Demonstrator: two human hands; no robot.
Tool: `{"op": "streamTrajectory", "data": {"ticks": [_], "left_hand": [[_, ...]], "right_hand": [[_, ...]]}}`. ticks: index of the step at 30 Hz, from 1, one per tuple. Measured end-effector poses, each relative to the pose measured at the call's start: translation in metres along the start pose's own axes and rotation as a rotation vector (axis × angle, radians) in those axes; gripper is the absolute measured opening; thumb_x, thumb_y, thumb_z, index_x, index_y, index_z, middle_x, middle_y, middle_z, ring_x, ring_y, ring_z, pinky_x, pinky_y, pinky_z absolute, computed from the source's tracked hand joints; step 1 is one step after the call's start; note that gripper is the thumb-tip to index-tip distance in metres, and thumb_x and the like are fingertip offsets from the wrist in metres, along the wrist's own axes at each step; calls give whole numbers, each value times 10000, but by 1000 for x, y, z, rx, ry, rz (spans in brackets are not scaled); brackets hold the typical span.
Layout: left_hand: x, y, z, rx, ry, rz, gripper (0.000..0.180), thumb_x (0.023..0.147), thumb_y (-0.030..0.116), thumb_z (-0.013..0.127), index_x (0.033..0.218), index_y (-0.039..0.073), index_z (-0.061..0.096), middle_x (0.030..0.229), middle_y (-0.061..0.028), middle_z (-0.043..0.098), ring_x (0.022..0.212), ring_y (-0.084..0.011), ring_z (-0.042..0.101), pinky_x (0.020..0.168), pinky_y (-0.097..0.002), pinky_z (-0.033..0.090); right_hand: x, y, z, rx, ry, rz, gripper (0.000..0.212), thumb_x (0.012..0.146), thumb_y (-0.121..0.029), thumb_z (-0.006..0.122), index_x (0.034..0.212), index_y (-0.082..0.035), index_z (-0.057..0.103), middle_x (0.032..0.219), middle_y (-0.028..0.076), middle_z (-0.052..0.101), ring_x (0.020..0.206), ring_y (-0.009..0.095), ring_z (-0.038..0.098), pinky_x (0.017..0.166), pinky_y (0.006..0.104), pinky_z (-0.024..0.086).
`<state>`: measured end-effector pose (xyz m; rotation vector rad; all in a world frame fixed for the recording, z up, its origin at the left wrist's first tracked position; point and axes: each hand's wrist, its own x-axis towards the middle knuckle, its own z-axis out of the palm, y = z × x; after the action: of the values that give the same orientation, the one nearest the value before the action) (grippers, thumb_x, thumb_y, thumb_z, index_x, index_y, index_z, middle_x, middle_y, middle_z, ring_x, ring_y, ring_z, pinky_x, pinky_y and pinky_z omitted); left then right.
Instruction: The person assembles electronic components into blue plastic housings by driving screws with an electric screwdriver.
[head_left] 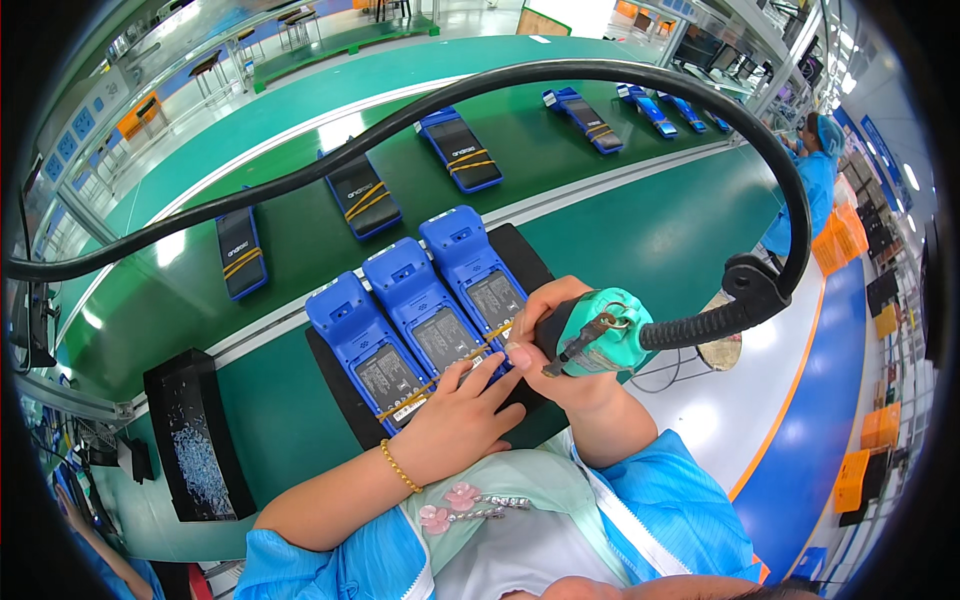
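Three blue handheld terminals (410,262) lie side by side with their backs up on a black mat (522,258). Labels show in their recesses, and a yellow rubber band (432,384) runs across their lower parts. My right hand (575,385) is wrapped round a teal corded electric screwdriver (618,325), seen from its top end; its tip is hidden. Over the lower ends of the terminals, my left hand (462,412) rests with its fingers stretched out. Its fingertips are close to my right fingers at the rightmost terminal.
A thick black cable (520,70) arches over the bench to the screwdriver. Beyond the terminals, a green belt (310,240) carries several banded blue terminals (460,150), screens up. At left stands a black bin (182,385) of small bluish pieces. Another person (815,180) works at far right.
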<state>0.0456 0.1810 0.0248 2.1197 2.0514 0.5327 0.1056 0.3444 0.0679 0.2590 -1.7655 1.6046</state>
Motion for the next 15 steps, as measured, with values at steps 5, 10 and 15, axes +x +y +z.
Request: {"op": "streamTrajectory", "data": {"ticks": [5,10,15], "left_hand": [[1,-1,0,-11,-14,-8,350,744,338,759,1010,145,639,1415,-145,454,1337,-338,377,1058,-504,310],[2,-5,5,-70,109,-16,327,761,278,753,989,77,630,1206,-127,594,1261,-301,481,1011,-462,373],[13,-8,2,-152,495,-164,279,732,157,779,946,63,627,948,-102,629,934,-317,620,818,-405,477]], "right_hand": [[0,-6,-1,24,18,55,299,683,83,718,942,30,579,916,97,604,694,116,587,614,252,470],[-7,-9,-8,194,158,112,371,724,47,735,1038,36,536,795,68,592,683,89,572,612,228,448],[2,-18,-13,432,174,53,344,811,-80,694,1059,16,477,666,62,525,526,131,511,466,264,421]]}}
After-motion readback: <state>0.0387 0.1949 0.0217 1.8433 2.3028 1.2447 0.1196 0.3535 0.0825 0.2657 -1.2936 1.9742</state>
